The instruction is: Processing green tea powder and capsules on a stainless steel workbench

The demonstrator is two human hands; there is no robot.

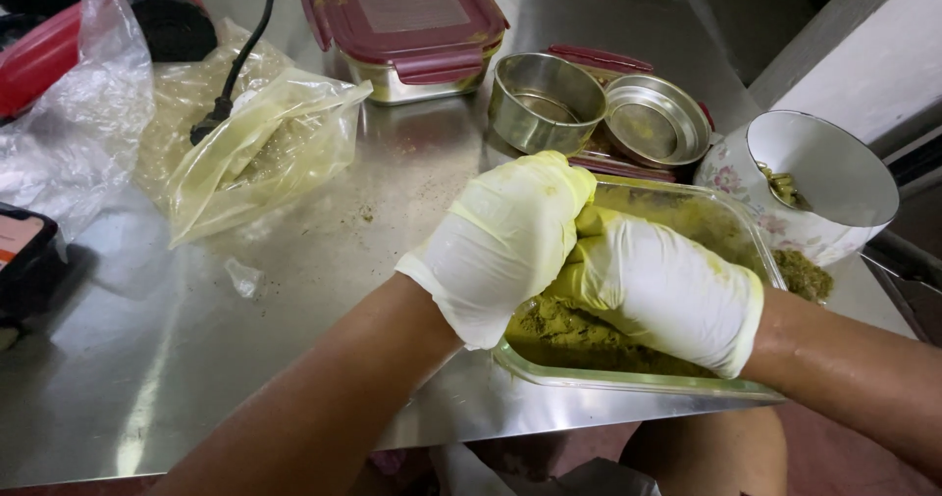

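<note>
Gloves on both hands, and we work them together over a clear glass dish [628, 383] that sits at the bench's near edge, towards its right end. Our left hand [500, 246] is curled into a tight fist, and our right hand [662, 290] presses up against it, fingers folded in; whether either grips a lump of the stuff we cannot tell, since the gloves hide it. Under them lies the green-brown paste [569, 324], filling the dish's bottom, with a small heap of the same spilled outside the dish on the bench [324, 261] by its far right corner.

Crowding in behind the dish we have two round steel tins [545, 104], one upright and deep, the other shallower beside it, both just beyond our knuckles. Right of those stands a white flowered cup [819, 187], close to the bench's right edge. Towards the far edge sits a glass box with a dark red clip lid [402, 10]. Over on the left half lies a yellowish plastic bag [255, 148] with a black cable [235, 69] running across it, a clear crumpled bag [74, 133] further left, and a red appliance [147, 5] at the far left corner. Crumbs speckle the steel between bag and dish.
</note>
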